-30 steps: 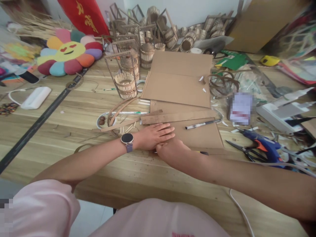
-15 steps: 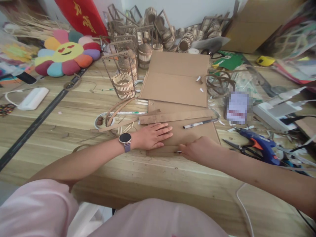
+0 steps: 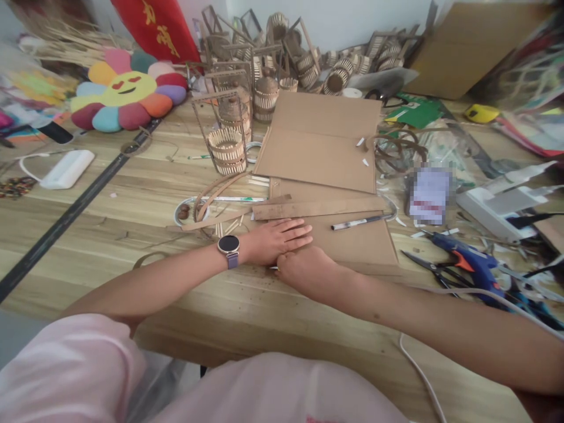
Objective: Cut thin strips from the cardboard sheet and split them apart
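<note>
My left hand (image 3: 277,241) is spread flat on the near left part of the lower cardboard sheet (image 3: 356,244); my right hand (image 3: 308,267), at the sheet's near edge, curls closed on what looks like a slim tool (image 3: 274,268), mostly hidden, its pale tip peeking out. If that tip is sharp, a slip could nick my left hand, so close beside it. Weak pressure could let the sheet skid, and the pen (image 3: 361,222) on it might roll.

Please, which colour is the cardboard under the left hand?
The cardboard is light brown, best seen in the head view.
</note>
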`<state>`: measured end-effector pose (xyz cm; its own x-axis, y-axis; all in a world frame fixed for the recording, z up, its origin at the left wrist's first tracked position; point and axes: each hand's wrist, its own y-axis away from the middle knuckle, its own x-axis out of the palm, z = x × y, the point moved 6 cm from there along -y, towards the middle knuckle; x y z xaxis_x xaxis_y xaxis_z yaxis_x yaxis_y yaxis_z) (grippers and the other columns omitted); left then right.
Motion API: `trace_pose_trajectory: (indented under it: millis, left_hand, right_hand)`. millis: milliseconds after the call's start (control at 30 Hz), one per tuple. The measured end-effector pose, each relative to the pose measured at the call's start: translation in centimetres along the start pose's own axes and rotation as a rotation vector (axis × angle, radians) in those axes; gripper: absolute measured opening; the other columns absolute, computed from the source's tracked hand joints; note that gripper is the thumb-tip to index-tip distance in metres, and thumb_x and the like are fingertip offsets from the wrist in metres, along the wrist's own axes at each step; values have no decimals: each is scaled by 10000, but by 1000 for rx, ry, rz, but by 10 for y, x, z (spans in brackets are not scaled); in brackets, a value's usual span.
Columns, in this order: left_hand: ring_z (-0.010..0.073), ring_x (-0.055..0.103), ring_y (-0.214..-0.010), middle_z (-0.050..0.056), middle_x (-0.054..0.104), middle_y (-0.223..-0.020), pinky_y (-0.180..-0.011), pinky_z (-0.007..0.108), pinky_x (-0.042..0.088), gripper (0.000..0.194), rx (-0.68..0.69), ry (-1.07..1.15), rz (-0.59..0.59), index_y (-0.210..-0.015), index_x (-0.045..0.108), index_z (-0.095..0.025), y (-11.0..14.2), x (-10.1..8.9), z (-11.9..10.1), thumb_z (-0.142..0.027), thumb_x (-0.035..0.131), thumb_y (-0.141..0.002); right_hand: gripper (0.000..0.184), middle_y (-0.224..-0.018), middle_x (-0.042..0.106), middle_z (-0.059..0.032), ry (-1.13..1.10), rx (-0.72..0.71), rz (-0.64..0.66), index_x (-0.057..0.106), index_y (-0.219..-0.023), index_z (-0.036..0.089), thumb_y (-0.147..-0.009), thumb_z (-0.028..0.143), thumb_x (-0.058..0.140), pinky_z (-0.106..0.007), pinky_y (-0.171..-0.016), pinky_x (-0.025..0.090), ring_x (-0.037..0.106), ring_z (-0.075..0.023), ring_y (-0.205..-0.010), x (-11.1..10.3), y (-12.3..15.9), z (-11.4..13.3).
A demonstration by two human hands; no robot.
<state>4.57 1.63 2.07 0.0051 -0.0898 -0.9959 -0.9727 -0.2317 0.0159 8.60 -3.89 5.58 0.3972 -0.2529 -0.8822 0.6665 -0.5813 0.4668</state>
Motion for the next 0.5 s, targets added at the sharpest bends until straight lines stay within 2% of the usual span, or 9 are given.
trace_pose_trajectory:
  millis: [133,267,500]
  left_hand:
    - [288,221,-1483,124,311,-1590,-1214,421,203,538,4,12,-1,-1471,383,-113,-1,0,0,-228,457,-951]
    - [280,221,-1482,121,318,-1588,-1212,419,205,527,-1,24,-18,-1467,385,-117,0,-2,-1,-224,452,-955]
    - [280,196,-1491,128,288,-1599,-1213,436,206,552,15,32,-13,-1474,369,-116,1,0,0,-220,468,-941]
  right_hand:
    - [305,-860,755,-141,19,4,49,739,-991,101,-801,-31,540,-323,-670,559,729,-259,-814,-1,1,1]
    - [330,-942,755,-161,25,17,87,727,-1038,93,-782,-33,560,-320,-688,572,731,-253,-839,-1,-3,3]
    - [304,-989,744,-204,22,57,76,701,-1078,73,-778,56,649,-395,-742,582,722,-277,-877,7,-15,5]
